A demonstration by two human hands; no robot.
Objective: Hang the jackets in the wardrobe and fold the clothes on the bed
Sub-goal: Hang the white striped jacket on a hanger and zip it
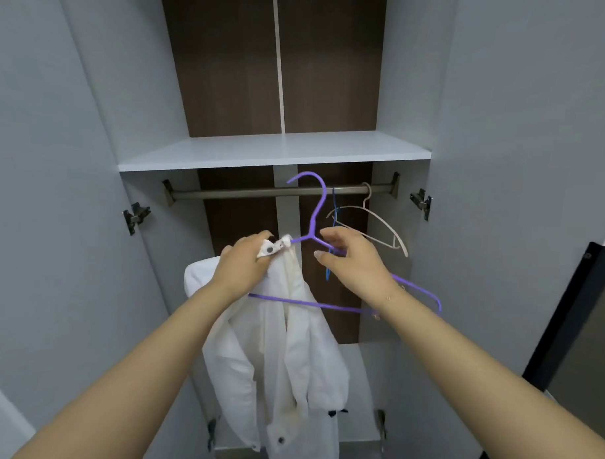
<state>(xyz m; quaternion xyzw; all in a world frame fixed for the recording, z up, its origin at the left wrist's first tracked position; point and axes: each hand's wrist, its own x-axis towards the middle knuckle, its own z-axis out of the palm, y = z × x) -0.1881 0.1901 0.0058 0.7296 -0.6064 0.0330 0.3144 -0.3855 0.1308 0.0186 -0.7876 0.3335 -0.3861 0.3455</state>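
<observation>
A white jacket (pixel 290 349) with dark snap buttons hangs down in front of the open wardrobe. My left hand (pixel 243 261) grips its collar and left shoulder part. My right hand (pixel 353 258) holds a purple wire hanger (pixel 316 209) at its right shoulder, fingers curled round the wire. The hanger's left arm runs into the jacket's collar, and its bottom bar crosses in front of the cloth. Its hook sits in front of the grey rail (pixel 261 192), not over it.
On the rail hang a beige hanger (pixel 380 221) and a thin blue hanger (pixel 332 230), both bare. A white shelf (pixel 273 152) lies just above the rail. Both grey wardrobe doors (pixel 55 186) stand open. A dark panel (pixel 578 342) is at the right.
</observation>
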